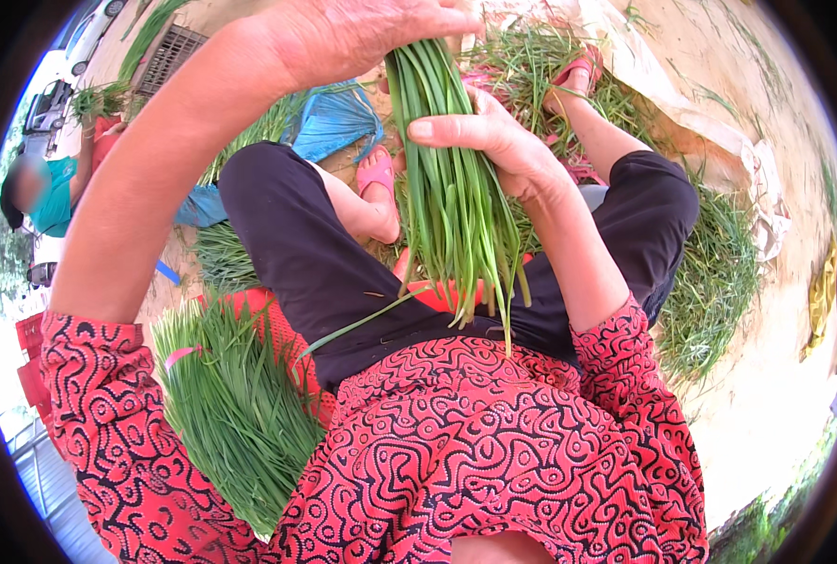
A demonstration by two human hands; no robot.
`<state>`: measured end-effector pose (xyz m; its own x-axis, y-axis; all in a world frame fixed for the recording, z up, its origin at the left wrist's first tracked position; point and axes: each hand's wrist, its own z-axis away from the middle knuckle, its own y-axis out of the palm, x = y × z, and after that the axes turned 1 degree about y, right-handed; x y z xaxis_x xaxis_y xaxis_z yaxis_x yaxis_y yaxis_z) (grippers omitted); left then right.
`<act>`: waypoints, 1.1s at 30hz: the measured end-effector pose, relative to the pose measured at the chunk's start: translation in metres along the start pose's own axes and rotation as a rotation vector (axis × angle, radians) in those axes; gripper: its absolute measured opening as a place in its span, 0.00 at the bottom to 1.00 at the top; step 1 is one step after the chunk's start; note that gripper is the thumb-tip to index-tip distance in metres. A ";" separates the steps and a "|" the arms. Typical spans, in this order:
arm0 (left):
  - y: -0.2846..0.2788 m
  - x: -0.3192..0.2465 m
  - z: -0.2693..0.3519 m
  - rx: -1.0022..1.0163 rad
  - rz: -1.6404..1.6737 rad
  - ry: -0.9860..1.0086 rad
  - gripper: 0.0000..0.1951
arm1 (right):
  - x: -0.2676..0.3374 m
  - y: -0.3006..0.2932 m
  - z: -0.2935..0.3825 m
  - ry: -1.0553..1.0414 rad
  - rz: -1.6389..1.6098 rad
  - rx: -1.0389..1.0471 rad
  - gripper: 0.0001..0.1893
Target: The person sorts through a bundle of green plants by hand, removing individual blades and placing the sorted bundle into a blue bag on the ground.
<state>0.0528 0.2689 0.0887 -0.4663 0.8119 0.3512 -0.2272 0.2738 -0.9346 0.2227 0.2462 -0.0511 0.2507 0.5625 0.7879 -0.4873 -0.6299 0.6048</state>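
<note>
My right hand (506, 137) is wrapped around a loose bunch of garlic chives (439, 190), thumb across the front. The leaves hang down over my lap, tips towards me. At the top edge my left hand (369, 32) lies over the upper end of this bunch. Its fingers are partly cut off, so whether it grips the leaves cannot be told. A thick bundle of chives (242, 402) with a pink tie (181, 356) rests beside my left thigh, against a red plastic basket (295, 345). One loose leaf (362, 321) lies across my lap.
Loose green leaves (707, 296) are heaped on the ground at right, beside a whitish plastic sheet (707, 141). Blue plastic sacking (337, 120) and more chives (224, 257) lie beyond my left knee. Another person (55, 190) is at far left, near a dark crate (171, 60).
</note>
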 end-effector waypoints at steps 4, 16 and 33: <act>-0.005 -0.035 -0.001 -0.059 0.080 -0.245 0.31 | -0.028 -0.042 0.000 -0.031 -0.223 -0.142 0.24; 0.036 -0.245 0.105 0.501 2.239 -1.474 0.23 | -0.051 -0.077 0.001 -0.012 -0.353 -0.268 0.18; 0.076 -0.214 0.079 -0.106 1.916 -1.375 0.50 | -0.073 -0.079 0.004 -0.023 -0.683 -0.141 0.25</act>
<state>0.0672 0.0754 -0.0531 -0.1073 -0.5847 -0.8041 0.9934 -0.0299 -0.1108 0.2459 0.2531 -0.1557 0.5563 0.7956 0.2399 -0.3182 -0.0628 0.9459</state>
